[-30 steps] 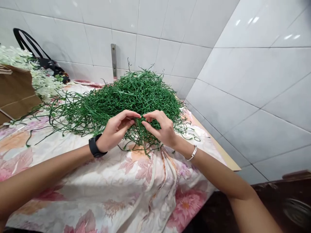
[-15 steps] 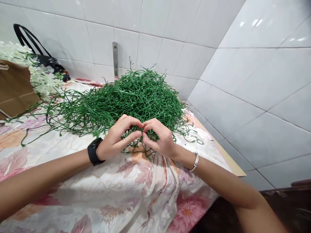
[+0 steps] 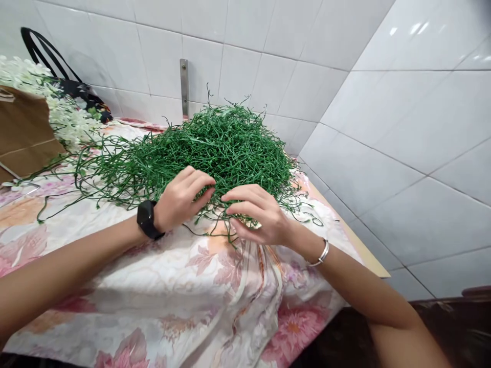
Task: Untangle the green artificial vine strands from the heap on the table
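A big tangled heap of thin green artificial stems [image 3: 230, 143] lies on the flowered cloth. My left hand [image 3: 184, 197], with a black watch on its wrist, is at the heap's front edge. Its thumb and fingertips are bent close together, and whatever is between them is too small to make out. Just to the right is my right hand [image 3: 263, 212], a silver bangle on its wrist. Its fingers are spread and hold nothing that I can see. Loose stems [image 3: 224, 232] hang below and between the two hands, resting on the cloth.
White artificial flowers [image 3: 72, 122], a brown paper bag [image 3: 26, 133] and a black bag with handles [image 3: 80, 94] are at the back left. A metal bracket [image 3: 184, 87] is fixed to the tiled wall [image 3: 245, 71]. A bare board edge [image 3: 368, 260] shows at right.
My hands, whose fingertips met in front of the heap, have moved apart. The left has gone slightly left and up; the right has shifted right and its fingers have spread.
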A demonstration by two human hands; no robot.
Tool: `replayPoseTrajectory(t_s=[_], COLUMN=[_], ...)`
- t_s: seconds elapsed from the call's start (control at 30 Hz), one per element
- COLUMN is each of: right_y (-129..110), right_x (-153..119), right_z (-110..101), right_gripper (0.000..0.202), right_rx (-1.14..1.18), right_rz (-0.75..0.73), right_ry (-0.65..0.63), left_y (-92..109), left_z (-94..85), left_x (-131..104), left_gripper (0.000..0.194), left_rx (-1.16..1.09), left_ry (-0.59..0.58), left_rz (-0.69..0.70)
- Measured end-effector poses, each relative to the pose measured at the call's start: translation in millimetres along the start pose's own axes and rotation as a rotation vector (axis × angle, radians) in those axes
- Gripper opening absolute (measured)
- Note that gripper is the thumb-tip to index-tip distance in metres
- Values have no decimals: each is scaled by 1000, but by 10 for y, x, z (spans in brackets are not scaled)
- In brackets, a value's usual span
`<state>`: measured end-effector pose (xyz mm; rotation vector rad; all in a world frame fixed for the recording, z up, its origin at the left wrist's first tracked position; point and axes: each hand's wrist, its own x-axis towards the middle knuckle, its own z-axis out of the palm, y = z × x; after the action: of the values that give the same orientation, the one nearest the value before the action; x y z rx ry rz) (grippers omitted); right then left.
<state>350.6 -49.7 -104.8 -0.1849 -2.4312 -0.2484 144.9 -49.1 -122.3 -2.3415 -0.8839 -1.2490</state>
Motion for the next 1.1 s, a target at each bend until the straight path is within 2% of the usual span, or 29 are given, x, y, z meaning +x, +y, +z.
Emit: replayPoseTrajectory(t_s=[0.13, 0.23, 0.5, 0.6, 0.77, 0.97, 1.1], right_y=[-57, 32, 637, 775, 938, 1061, 848], right_x=[-3, -23, 70, 111, 139, 197, 225], right_z=[73, 211, 344, 356, 397, 515, 527], right_gripper=[34, 37, 40, 41, 41, 38, 34], right_rx=[126, 69, -189, -267, -373, -371, -253], right_rz=[-108, -141, -405, -521, -585, -538, -309], right_ry=[-381, -494, -557, -574, -544, -568, -558], left_y=[-232, -325, -336, -301, -215, -142, -120], left_z=[-63, -98, -113, -83, -27, 26, 19], left_x=[38, 49, 37, 8, -41, -66, -65], left_gripper=[8, 7, 9, 12, 14, 14, 15], left_rx=[96, 94, -21, -39, -35, -16, -30], left_ry=[58, 71, 127, 121, 95, 59, 72], left_rz=[-80, -154, -153, -126, -89, -30, -41])
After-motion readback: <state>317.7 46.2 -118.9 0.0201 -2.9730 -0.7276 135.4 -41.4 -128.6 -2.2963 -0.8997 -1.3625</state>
